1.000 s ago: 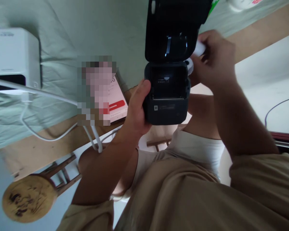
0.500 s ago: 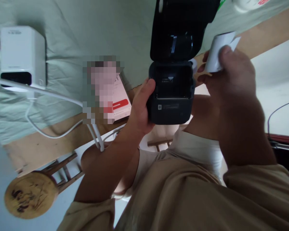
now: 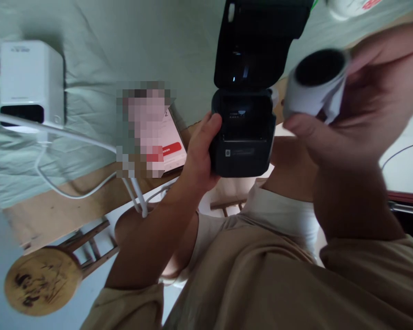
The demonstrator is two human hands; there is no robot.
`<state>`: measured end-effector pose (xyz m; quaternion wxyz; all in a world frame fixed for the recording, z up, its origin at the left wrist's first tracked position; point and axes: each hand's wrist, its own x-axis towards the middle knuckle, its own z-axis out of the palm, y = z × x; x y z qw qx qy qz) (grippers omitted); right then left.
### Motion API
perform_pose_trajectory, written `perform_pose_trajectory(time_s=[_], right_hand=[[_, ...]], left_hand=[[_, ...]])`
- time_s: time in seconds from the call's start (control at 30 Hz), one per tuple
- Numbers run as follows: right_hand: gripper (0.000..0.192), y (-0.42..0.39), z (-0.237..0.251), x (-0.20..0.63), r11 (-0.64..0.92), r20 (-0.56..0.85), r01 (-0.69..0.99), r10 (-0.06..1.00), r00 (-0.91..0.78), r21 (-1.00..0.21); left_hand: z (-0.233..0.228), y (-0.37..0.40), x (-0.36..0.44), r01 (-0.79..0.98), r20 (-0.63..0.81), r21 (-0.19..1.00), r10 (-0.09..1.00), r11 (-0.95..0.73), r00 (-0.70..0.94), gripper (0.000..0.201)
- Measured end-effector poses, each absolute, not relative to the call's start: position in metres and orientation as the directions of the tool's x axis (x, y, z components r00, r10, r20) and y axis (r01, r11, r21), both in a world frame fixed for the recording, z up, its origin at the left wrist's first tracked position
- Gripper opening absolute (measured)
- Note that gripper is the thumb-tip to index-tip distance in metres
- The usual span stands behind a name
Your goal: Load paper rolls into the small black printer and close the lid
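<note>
Left hand [image 3: 201, 156] gripping open black printer [image 3: 244, 133], right hand [image 3: 358, 119] holding paper roll [image 3: 313, 87], label unreadable

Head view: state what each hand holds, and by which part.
Left hand grips the black printer by its base's left side. Right hand pinches the paper roll around its outside.

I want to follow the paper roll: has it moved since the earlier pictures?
Yes. The paper roll in the right hand moved away from the open black printer, rightward and toward the camera.

My left hand [image 3: 201, 153] is curled in a firm grip, thumb up, forearm angling down-left. My right hand [image 3: 358, 101] is raised close to the camera, fingers apparently pinched shut, though blurred.
</note>
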<state>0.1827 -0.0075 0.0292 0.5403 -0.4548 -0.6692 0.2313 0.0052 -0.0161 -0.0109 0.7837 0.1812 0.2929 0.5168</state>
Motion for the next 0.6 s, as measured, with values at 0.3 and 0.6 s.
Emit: perform_pose_trajectory(time_s=[0.3, 0.6], right_hand=[[0.018, -0.009, 0.037, 0.164, 0.662, 0.614, 0.608, 0.715, -0.336, -0.438], [0.009, -0.015, 0.033, 0.161, 0.580, 0.625, 0.680, 0.747, -0.226, -0.449]], left_hand=[[-0.011, -0.015, 0.008, -0.700, -0.248, 0.621, 0.936, 0.352, 0.249, 0.019], [-0.013, -0.017, 0.004, -0.686, -0.250, 0.631, 0.932, 0.362, 0.263, 0.017]])
